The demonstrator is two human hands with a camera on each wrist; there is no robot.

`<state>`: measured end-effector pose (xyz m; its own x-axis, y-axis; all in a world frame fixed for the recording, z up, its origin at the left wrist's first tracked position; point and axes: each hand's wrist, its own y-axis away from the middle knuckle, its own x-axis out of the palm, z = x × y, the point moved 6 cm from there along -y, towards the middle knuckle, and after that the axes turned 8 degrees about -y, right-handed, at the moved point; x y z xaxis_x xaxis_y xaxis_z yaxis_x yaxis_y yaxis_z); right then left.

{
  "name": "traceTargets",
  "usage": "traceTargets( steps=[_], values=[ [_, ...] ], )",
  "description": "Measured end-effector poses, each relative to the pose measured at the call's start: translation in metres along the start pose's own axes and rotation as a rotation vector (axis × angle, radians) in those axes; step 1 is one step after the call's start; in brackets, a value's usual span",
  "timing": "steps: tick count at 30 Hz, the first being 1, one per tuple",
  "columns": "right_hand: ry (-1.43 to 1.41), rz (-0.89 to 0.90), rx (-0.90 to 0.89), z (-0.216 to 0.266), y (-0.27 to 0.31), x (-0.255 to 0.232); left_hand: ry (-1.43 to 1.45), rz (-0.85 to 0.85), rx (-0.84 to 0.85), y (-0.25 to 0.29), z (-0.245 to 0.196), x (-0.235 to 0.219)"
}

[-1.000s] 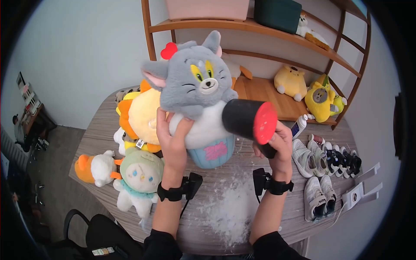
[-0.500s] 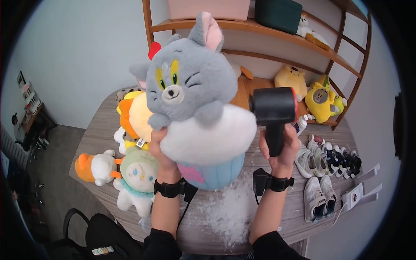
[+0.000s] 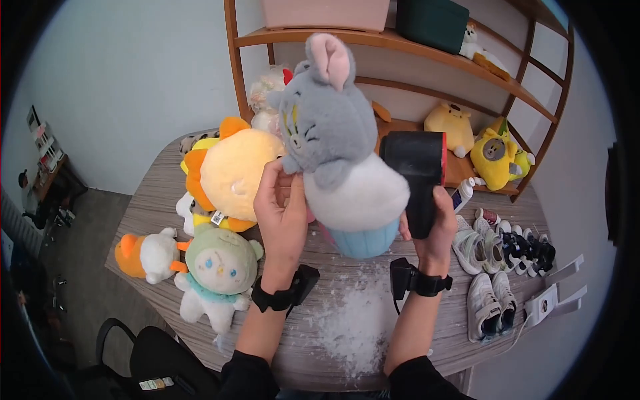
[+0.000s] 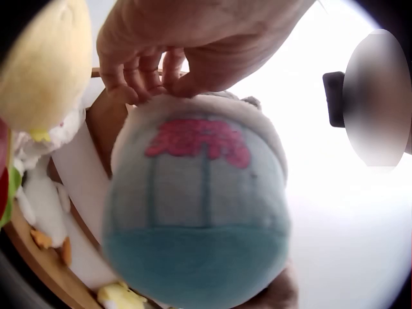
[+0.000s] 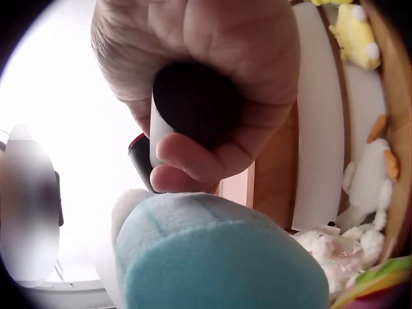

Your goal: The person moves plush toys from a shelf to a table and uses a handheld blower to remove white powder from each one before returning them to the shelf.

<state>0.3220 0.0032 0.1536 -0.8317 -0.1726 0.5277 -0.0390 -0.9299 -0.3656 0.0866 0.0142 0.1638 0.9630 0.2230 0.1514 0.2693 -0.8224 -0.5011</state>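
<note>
A grey cat plush (image 3: 357, 190) with a fluffy white middle and a light blue ribbed base is held up over the table, its face turned to the left. My left hand (image 3: 283, 220) pinches its front edge just under the head; in the left wrist view the pink lettering (image 4: 199, 141) on the base shows below those fingers. My right hand (image 3: 437, 230) wraps round the handle of a black hair dryer (image 3: 417, 160) with a red-rimmed end pointing right. The dryer's other end is close against the plush's white side. The right wrist view shows the curled fingers (image 5: 193, 161) round the handle.
White powder (image 3: 350, 327) lies scattered on the wooden table (image 3: 307, 353). At left are a yellow plush (image 3: 237, 173), a green-hooded plush (image 3: 221, 263) and an orange-and-white plush (image 3: 147, 257). Several shoes (image 3: 485, 307) and a white bottle (image 3: 463, 197) stand right. Behind rises a wooden shelf (image 3: 400, 43).
The plush has turned from facing forward to facing left, and after coming nearer it has moved back and right. The hair dryer's red end has swung from facing me to facing right.
</note>
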Motion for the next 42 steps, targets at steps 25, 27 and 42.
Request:
traceTargets(
  steps=[25, 27, 42],
  values=[
    [0.068, 0.1, 0.028, -0.001, -0.001, 0.029, 0.194, 0.036, 0.005, 0.006, -0.021, 0.0],
    [0.058, 0.103, 0.029, -0.001, -0.001, 0.027, 0.258, 0.023, -0.027, 0.004, -0.016, -0.005],
    [-0.002, 0.055, 0.046, -0.006, -0.002, 0.018, 0.58, -0.134, -0.236, 0.004, 0.016, -0.032]
  ],
)
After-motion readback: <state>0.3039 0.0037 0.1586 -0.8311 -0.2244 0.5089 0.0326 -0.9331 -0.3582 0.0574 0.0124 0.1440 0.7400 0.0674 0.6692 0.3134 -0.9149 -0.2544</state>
